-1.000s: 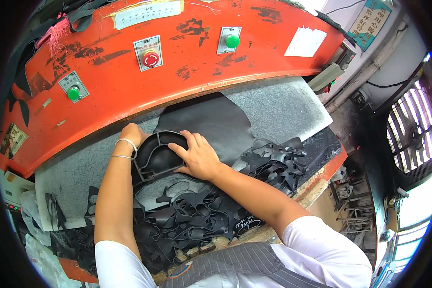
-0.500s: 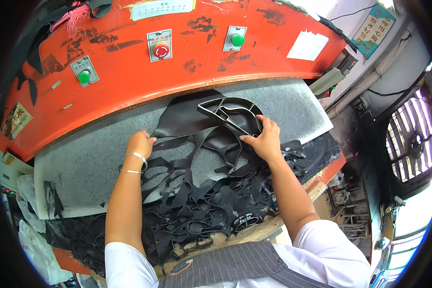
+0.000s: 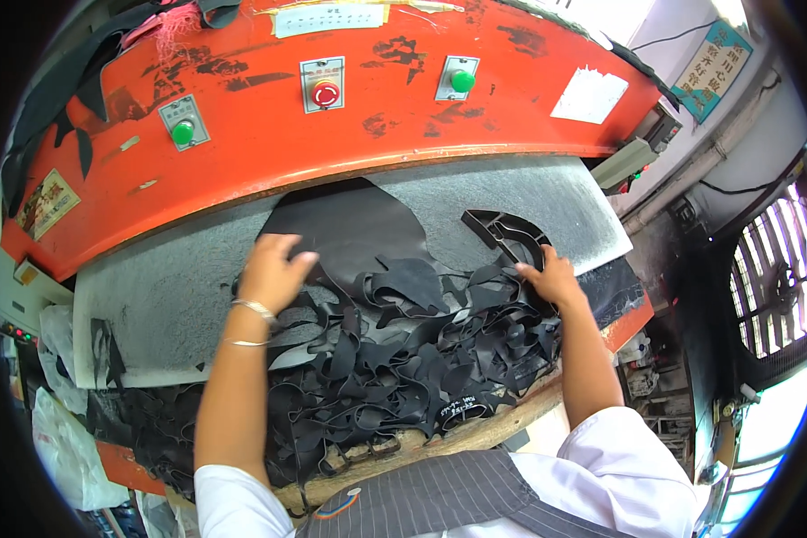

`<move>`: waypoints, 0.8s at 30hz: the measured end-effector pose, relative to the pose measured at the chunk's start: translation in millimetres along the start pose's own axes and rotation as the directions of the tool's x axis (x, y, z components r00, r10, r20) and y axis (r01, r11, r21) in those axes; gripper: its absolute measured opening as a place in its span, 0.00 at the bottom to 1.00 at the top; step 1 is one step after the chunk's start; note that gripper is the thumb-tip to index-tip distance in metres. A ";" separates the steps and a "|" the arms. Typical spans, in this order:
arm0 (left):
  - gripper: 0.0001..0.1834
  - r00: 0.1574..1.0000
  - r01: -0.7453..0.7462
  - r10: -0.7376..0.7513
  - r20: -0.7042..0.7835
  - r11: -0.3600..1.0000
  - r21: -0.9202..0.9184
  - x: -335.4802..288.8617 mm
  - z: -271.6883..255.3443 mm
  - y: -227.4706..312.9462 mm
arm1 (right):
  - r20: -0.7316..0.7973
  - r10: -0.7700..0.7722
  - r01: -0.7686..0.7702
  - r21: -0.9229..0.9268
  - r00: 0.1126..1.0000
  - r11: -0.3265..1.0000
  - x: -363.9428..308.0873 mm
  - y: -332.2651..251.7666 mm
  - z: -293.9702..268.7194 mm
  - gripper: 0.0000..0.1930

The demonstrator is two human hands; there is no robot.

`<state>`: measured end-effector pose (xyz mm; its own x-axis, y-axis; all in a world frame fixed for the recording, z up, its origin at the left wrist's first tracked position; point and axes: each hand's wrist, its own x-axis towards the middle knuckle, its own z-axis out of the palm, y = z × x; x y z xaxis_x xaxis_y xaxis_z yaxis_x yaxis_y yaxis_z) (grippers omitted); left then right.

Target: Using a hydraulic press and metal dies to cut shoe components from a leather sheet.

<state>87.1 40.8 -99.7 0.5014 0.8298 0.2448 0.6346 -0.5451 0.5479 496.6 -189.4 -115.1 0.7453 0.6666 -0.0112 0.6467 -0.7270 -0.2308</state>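
My right hand (image 3: 554, 280) grips the near right end of a curved metal cutting die (image 3: 496, 228), thumb on one side and fingers on the other. The die stands on the grey cutting bed (image 3: 592, 211), to the right of a smooth black leather sheet (image 3: 350, 220). At the sheet's left edge is my left hand (image 3: 275, 269), thumb and fingers apart with nothing seen between them; whether it touches the leather I cannot tell. Just below the sheet, cut black leather scraps (image 3: 403, 285) lie loose and curled.
A red press beam (image 3: 242, 134) spans the far side, with green buttons (image 3: 463, 81) and a red stop button (image 3: 325, 93). Tangled scraps (image 3: 377, 377) heap along the near edge, by a wooden rail (image 3: 538, 403). Plastic bags (image 3: 67, 448) hang at the left.
My right hand has moved the die right and nearer, off the leather. The left hand's fingers have opened. The sheet now shows whole, and the cut strips below it have shifted nearer.
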 end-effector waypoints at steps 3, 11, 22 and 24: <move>0.29 0.966 0.036 -0.049 0.254 0.998 0.054 -3.9 54.2 30.7 | 0.006 -0.197 0.197 -0.037 0.980 0.980 24.3 -20.0 -13.9 0.34; 0.27 0.667 -0.148 0.124 0.735 0.988 -0.033 -77.6 4.9 89.8 | 0.274 -0.955 0.992 -0.071 0.116 0.101 91.2 -48.3 -19.4 0.13; 0.19 0.957 -0.045 0.070 0.282 0.994 -0.095 -98.8 -8.7 118.2 | 0.419 -0.827 0.908 -0.014 -0.375 -0.419 103.9 -16.0 -42.9 0.09; 0.17 0.986 -0.009 0.023 0.165 0.996 -0.084 -78.6 21.3 105.0 | 0.434 -0.813 0.898 -0.022 -0.388 -0.440 105.5 -17.5 -47.6 0.09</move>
<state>126.9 -84.3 -78.4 0.6063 0.7858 0.1221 0.5782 -0.5410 0.6107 571.6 -114.1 -66.0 -0.8855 0.4036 -0.2301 0.3877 0.9149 0.1125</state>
